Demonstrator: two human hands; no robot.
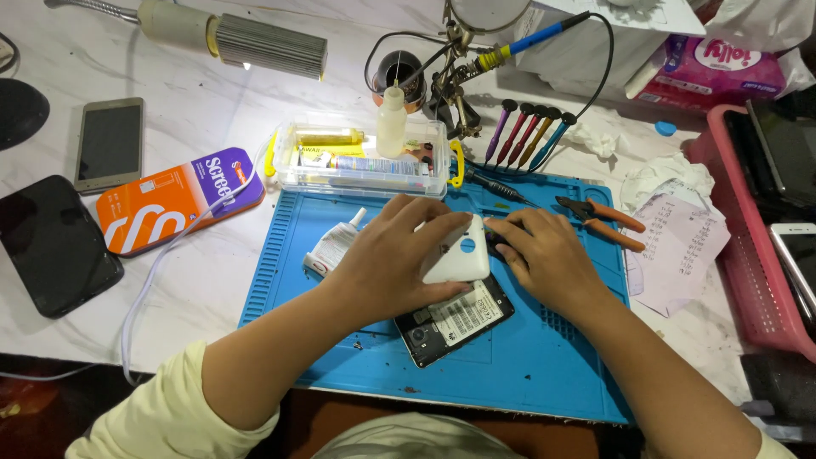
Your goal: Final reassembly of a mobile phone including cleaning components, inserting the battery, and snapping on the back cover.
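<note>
Head view: left hand [395, 255] grips white back cover [459, 255] from above, lifted at an angle over the opened phone [455, 321] on the blue mat [544, 374]. Right hand [544, 259] curled at the cover's edge; can't tell its grip. Cover looks like thin, light, flexy plastic, so hold it by the edges. Orange-purple flat pack [174, 200] lies left of mat, pink tissue pack [718, 68] top right, clear box [365, 161] at mat's top.

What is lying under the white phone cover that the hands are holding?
Under the white back cover lies an opened phone on the blue mat, its dark inside and labelled battery showing. The left hand and the cover hide its upper part.
</note>
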